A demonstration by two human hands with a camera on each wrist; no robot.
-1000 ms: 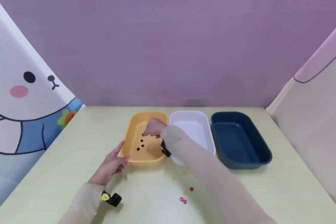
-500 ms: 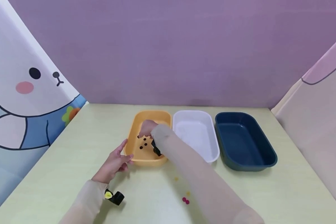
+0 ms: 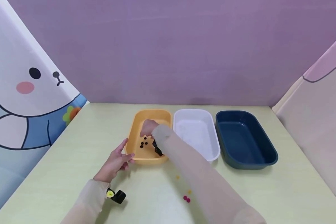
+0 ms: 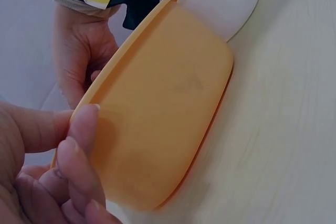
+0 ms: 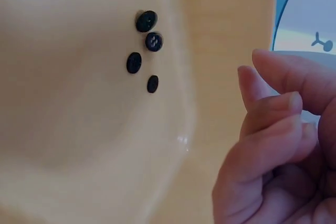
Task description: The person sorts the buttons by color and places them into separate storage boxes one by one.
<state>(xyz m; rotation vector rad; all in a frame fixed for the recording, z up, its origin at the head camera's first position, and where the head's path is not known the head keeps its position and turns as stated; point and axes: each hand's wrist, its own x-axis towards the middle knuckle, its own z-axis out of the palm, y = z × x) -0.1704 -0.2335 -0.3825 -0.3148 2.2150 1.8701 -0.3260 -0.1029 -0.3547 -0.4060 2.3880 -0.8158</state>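
An orange tray (image 3: pixel 149 161) stands on the table. My left hand (image 3: pixel 114 163) pinches its near left rim between thumb and fingers; the left wrist view shows the fingers against the tray's outer wall (image 4: pixel 157 98). Over the tray, my right hand (image 3: pixel 149 128) is bent downward. In the right wrist view its fingers (image 5: pixel 262 145) are loosely bent, with nothing visible between them. Several black buttons (image 5: pixel 134 63) lie grouped on the tray's floor, just apart from that hand. From the head view, its fingertips are partly hidden.
A white tray (image 3: pixel 196 133) adjoins on the right, followed by a dark blue tray (image 3: pixel 240 140). Nearer me, small yellow pieces (image 3: pixel 177 177) and pink pieces (image 3: pixel 186 199) lie on the table, beside the right forearm. A purple wall (image 3: pixel 168 53) closes the back.
The black buttons went from a loose line to a tighter cluster. My right hand shifted slightly left within the tray, then stayed nearly still. The left hand keeps its hold; the head view shifted slightly.
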